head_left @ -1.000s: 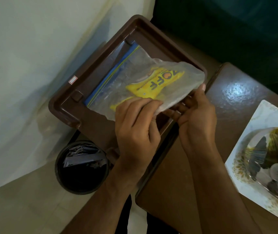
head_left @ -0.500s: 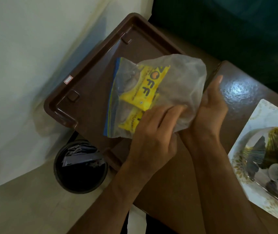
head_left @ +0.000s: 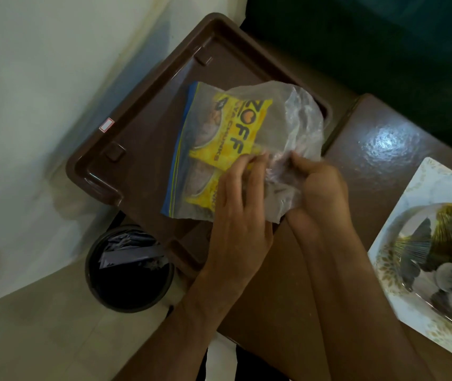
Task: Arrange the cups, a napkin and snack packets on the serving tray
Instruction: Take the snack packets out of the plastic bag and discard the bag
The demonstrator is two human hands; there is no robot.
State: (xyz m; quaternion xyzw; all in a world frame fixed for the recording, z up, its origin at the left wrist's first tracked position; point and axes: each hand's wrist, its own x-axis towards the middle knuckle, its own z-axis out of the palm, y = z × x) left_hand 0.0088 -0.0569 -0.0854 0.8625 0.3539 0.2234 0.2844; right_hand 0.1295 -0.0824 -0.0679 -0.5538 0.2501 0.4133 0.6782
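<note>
Step in hand, by the look of it: opening the bag to get at the yellow packets inside. Bag held up over the tray, which lies at the desk's far left edge. Left hand pinching the bag's plastic. Right hand curled tight round the bunched end. Next, likely: pull packets out, lay flat on tray.

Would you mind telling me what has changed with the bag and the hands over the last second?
The clear zip bag of yellow packets has been turned from lying across the brown tray to nearly upright. The right hand, flat behind it before, now crumples its right end; the left hand still pinches it. Tray, bin and plate are unmoved.
</note>
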